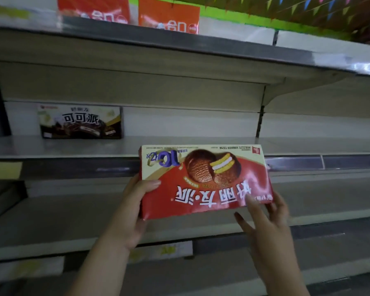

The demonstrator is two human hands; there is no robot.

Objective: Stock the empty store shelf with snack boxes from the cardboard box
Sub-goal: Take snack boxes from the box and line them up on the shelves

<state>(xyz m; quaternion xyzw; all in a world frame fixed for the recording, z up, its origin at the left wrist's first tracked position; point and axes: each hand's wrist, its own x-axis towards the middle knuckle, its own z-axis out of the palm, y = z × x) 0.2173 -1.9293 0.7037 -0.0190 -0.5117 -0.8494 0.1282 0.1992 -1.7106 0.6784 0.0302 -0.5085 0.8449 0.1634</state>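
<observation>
Red snack box (205,180), upside down, long axis level along the shelf's front edge (73,165), is grasped at its left end by the left hand (135,201) and touched at its right corner by the right hand (263,223).

Light: we see a dim aisle, brighter toward the top shelf (201,45).
Shadow: deep under each shelf.
Glare: a sheen on the red box (205,180) and the price strip (295,162).
Blur: we find the right hand (263,223) and the upper boxes (169,16) smeared.
Edges: shelf lines bow.
</observation>
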